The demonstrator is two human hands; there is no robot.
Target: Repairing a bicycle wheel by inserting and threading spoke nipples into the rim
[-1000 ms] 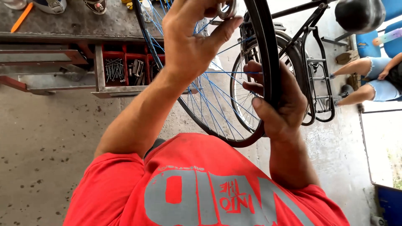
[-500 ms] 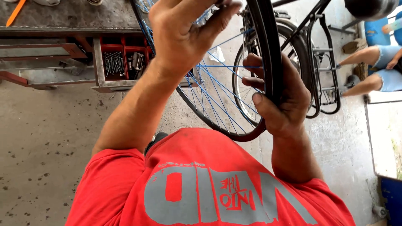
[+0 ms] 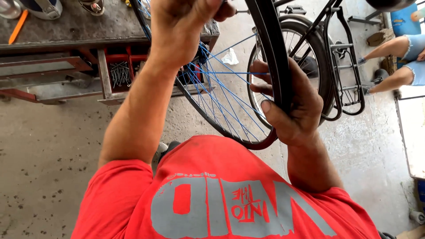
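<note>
Looking left to right:
Bench: grey metal top along the upper left edge, with an orange tool lying at its far left.
Red bins: under the bench top, one holding a heap of nails.
Left hand: raised at the upper middle, fingers curled shut at the top of the wheel; what they pinch is cut off by the frame edge, so I cannot tell.
Wheel: bicycle wheel with blue spokes and a dark rim, standing upright in front of the person's chest, between the two hands.
Tyre: black, running down the wheel's right side.
Right hand: wrapped around the tyre and rim at the lower right of the wheel, thumb on the near face, fingers behind, gripping firmly.
Bicycle: black frame with a rear rack, parked just behind the wheel.
Other person's legs: at the far right edge, well apart.
</note>
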